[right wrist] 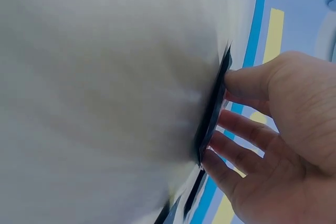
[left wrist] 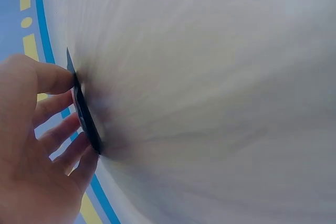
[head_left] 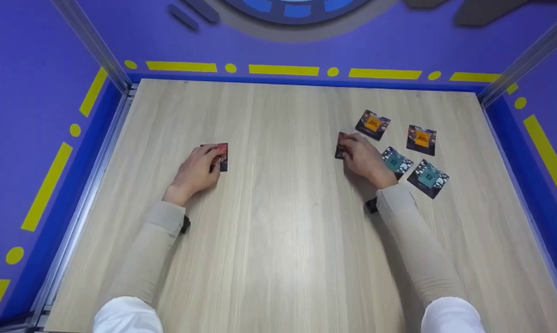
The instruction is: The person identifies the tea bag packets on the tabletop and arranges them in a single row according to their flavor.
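Note:
Toward the left of the table, my left hand holds a small flat red-and-black packet. In the left wrist view the thumb and fingers grip the edges of this dark packet, which is seen nearly edge-on close to the table top. Right of centre, my right hand grips a similar dark, reddish packet, mostly covered by the fingers. The right wrist view shows thumb and fingertips at the edges of that packet. Whether either packet touches the table cannot be told.
Beyond and right of my right hand lie two black packets with orange labels, one nearer and one farther right. Two teal-labelled packets lie below them; my right wrist partly covers one, the other is uncovered. Blue-purple panels border the table.

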`<act>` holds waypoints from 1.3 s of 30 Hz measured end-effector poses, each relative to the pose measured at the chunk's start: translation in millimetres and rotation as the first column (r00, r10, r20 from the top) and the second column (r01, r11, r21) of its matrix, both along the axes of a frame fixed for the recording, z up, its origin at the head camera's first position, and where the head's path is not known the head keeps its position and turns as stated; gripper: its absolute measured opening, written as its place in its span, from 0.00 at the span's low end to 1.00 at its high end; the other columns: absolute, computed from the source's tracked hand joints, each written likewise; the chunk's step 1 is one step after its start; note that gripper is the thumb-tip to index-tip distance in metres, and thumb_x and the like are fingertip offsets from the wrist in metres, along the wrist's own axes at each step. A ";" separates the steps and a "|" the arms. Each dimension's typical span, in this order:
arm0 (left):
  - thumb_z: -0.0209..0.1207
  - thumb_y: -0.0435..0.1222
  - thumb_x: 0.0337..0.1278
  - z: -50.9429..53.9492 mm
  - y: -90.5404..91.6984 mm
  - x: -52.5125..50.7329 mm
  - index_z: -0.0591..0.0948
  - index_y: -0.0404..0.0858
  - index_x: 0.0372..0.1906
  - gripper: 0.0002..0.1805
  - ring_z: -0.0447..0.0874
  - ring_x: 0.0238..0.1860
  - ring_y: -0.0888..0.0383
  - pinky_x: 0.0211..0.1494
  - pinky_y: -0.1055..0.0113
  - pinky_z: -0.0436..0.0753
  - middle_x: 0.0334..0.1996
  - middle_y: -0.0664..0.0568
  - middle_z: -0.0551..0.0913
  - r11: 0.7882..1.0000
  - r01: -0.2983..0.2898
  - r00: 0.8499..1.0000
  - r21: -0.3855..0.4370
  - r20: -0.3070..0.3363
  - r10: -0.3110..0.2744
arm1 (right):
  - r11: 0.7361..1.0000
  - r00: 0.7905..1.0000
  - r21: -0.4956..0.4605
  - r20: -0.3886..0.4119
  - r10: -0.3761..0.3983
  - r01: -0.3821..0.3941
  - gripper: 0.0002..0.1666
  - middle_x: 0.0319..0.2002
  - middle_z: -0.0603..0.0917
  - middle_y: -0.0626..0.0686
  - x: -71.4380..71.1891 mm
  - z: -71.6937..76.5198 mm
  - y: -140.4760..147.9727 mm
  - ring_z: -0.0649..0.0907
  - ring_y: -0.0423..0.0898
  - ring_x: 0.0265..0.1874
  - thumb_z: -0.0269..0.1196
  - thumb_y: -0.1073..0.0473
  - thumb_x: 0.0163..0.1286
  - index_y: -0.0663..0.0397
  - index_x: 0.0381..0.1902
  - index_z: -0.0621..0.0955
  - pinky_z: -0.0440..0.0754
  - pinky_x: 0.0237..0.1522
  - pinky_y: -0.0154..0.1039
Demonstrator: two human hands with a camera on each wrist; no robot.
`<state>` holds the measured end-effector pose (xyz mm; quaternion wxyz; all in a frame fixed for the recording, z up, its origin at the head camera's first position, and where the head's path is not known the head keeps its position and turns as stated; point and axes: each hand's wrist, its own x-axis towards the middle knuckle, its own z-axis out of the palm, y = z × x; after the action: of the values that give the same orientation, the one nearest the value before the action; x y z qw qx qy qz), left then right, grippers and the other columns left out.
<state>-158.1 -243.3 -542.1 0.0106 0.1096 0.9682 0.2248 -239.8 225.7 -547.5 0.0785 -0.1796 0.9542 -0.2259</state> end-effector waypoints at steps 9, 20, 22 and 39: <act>0.57 0.35 0.74 1.0 -1.2 -2.7 0.78 0.33 0.72 0.25 0.70 0.76 0.38 0.80 0.44 0.70 0.75 0.38 0.73 1.000 -0.009 1.000 0.005 -0.009 0.009 | 0.999 0.998 0.022 -0.052 0.040 -0.039 0.24 0.70 0.75 0.65 3.1 5.8 -30.6 0.79 0.64 0.68 0.62 0.65 0.78 0.65 0.69 0.80 0.77 0.73 0.58; 0.56 0.33 0.74 2.5 -1.9 -2.2 0.78 0.34 0.73 0.25 0.70 0.76 0.37 0.81 0.43 0.69 0.77 0.39 0.72 0.999 -0.020 1.000 0.042 -0.011 0.021 | 0.994 0.985 0.046 -0.138 0.100 -0.094 0.24 0.69 0.79 0.64 10.7 7.1 -73.1 0.81 0.62 0.67 0.63 0.65 0.78 0.61 0.69 0.81 0.79 0.72 0.53; 0.57 0.33 0.74 2.1 -2.0 -2.2 0.78 0.34 0.73 0.26 0.70 0.76 0.37 0.80 0.43 0.70 0.77 0.39 0.73 0.999 -0.020 1.000 0.045 -0.016 0.020 | 0.994 0.985 0.047 -0.138 0.102 -0.096 0.24 0.69 0.79 0.63 12.1 7.1 -80.8 0.81 0.61 0.67 0.63 0.64 0.78 0.61 0.69 0.81 0.79 0.72 0.52; 0.57 0.35 0.74 -2.5 -2.6 1.3 0.77 0.34 0.73 0.26 0.71 0.75 0.38 0.79 0.44 0.70 0.76 0.40 0.73 0.998 -0.012 1.000 0.057 0.005 0.012 | 0.984 0.984 0.100 -0.087 0.158 -0.149 0.23 0.71 0.78 0.57 28.1 5.6 -164.6 0.80 0.57 0.70 0.58 0.62 0.81 0.53 0.70 0.82 0.80 0.71 0.49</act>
<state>-156.8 -245.8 -544.6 0.0083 0.1037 0.9620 0.2525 -211.8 61.1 -541.9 0.0587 -0.2593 0.9497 -0.1655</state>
